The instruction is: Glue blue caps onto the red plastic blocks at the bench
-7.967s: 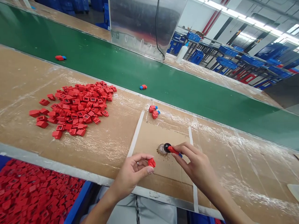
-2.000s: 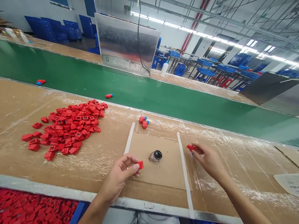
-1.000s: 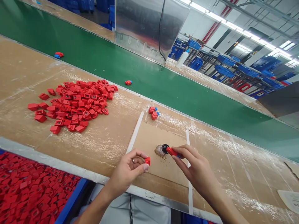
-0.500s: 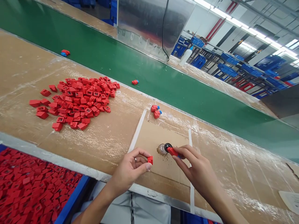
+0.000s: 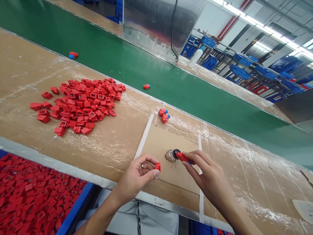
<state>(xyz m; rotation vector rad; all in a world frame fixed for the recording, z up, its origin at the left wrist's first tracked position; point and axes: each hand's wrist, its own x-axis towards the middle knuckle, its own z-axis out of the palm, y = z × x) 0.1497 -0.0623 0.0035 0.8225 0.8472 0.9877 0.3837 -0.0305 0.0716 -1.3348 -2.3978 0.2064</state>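
Red-and-blue piece: tip at the black-topped jar, 3 o'clock side.
Right hand: grip pinching it.
Left hand: grip pinching a red block, jar's 8 o'clock.
Red pile: on the table, jar's 10 o'clock.

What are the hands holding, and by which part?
Left hand: a red block, pinched at its edges between thumb and finger. Right hand: a red-and-blue piece, gripped by the end where blue shows, its red end sticking out.
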